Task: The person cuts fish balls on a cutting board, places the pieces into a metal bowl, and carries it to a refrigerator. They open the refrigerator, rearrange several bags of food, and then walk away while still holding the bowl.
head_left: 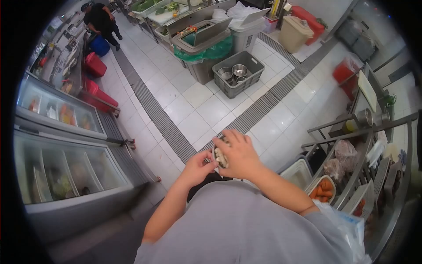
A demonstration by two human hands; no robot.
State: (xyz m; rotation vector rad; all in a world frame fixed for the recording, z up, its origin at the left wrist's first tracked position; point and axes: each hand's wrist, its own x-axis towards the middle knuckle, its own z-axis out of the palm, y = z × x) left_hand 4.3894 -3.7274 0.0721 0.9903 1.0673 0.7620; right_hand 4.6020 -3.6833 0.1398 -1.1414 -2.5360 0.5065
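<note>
In front of the grey shirt, both hands are at a small container (220, 157) with pale, rounded pieces in it. My right hand (240, 155) is wrapped over its right side, fingers curved across the top. My left hand (198, 168) is closed at the container's lower left edge, thumb and fingers pinched together there. The container's underside and part of its contents are hidden by the hands.
Ahead stand a grey crate (238, 75) with metal bowls and a bin (202, 53) with a green liner. Glass-fronted fridges (70, 169) line the left. A shelf rack (360, 176) and carrots (323, 190) are at right. A person (100, 20) stands far left.
</note>
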